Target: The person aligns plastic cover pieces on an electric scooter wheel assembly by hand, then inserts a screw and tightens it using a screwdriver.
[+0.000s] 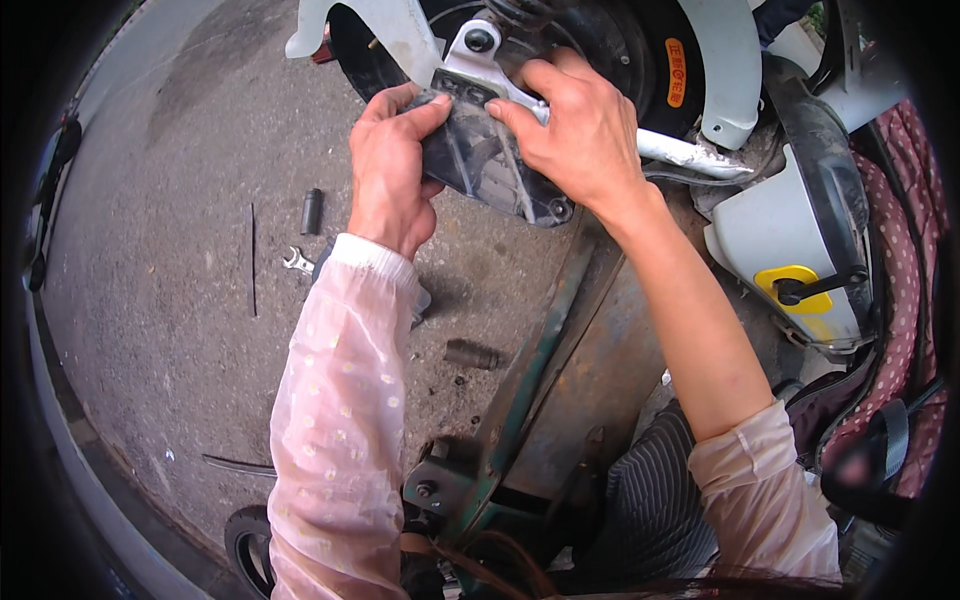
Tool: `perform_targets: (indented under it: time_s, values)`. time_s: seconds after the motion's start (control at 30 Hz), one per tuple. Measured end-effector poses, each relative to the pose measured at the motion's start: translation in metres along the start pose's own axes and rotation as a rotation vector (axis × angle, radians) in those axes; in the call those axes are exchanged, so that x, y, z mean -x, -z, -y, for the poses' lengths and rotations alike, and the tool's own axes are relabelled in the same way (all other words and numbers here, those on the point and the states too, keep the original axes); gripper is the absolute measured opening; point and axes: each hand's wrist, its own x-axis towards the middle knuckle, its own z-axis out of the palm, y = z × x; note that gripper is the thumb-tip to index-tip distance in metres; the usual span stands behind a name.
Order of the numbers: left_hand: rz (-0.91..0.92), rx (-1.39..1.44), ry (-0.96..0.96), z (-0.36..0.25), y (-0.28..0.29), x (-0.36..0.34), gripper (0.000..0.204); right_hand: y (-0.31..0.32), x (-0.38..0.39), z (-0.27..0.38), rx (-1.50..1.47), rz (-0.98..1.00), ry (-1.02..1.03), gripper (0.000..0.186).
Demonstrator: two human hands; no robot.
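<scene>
A dusty black plastic mud flap point(490, 165) hangs tilted at the top middle, its upper edge against a silver metal bracket point(472, 50). My left hand point(388, 165) grips the flap's left edge, thumb on its face and fingers partly hidden behind. At the upper right corner, my right hand point(585, 130) is closed with its thumb on the flap; its other fingers curl over by the bracket, tips hidden. Behind the bracket is a black scooter wheel point(640, 45) with an orange label, and pale grey body panels point(720, 70) flank it.
A black socket point(312, 211), an open-end wrench point(297, 261), a thin metal strip point(252, 265) and another dark socket point(472, 354) lie on the asphalt. Below my hands stands a rusty green metal frame point(540, 370). At right is a grey-white panel point(780, 230) with a yellow patch.
</scene>
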Motion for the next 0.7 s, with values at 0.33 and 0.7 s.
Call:
perform_targets:
  time_s: [0.33, 0.7]
  values:
    - [0.006, 0.08, 0.01, 0.006, -0.001, -0.005, 0.037, 0.009, -0.004, 0.007, -0.069, -0.003, 0.07, 0.012]
    - [-0.044, 0.19, 0.057, -0.001, -0.012, 0.006, 0.01, 0.008, -0.014, -0.008, -0.148, 0.074, 0.11, 0.017]
